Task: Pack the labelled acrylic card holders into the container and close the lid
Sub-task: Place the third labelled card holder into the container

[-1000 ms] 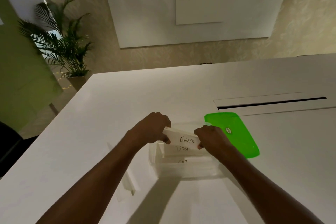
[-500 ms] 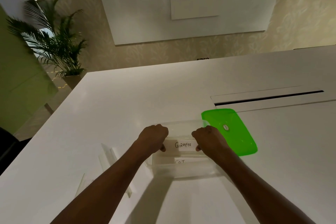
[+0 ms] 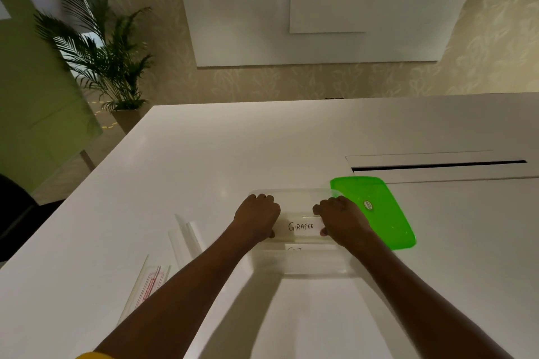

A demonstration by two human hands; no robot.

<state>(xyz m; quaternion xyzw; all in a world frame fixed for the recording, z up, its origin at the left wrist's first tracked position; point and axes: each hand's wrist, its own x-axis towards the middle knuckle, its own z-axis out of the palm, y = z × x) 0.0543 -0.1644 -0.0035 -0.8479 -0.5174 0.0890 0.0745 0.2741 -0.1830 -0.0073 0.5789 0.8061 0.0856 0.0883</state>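
Observation:
A clear plastic container [image 3: 303,269] sits on the white table in front of me. Inside it, my left hand [image 3: 256,220] and my right hand [image 3: 339,220] grip the two ends of an acrylic card holder labelled GIRAFEE [image 3: 300,227], held low in the container. Another labelled holder [image 3: 294,249] lies below it, its writing mostly hidden. The green lid [image 3: 376,210] lies flat on the table, touching the container's right rim. Two more clear holders rest on the table to the left: one upright [image 3: 186,237], one with a red-printed card [image 3: 147,285].
The white table [image 3: 204,160] stretches far ahead and to the right, with a long cable slot [image 3: 437,166] behind the lid. A potted palm [image 3: 102,58] stands off the table's far left corner. A dark chair [image 3: 14,213] is at the left edge.
Both hands have lowered the GIRAFEE holder from above the rim down into the container, turning its label flat toward me. The view has tilted down, showing more holders at the left.

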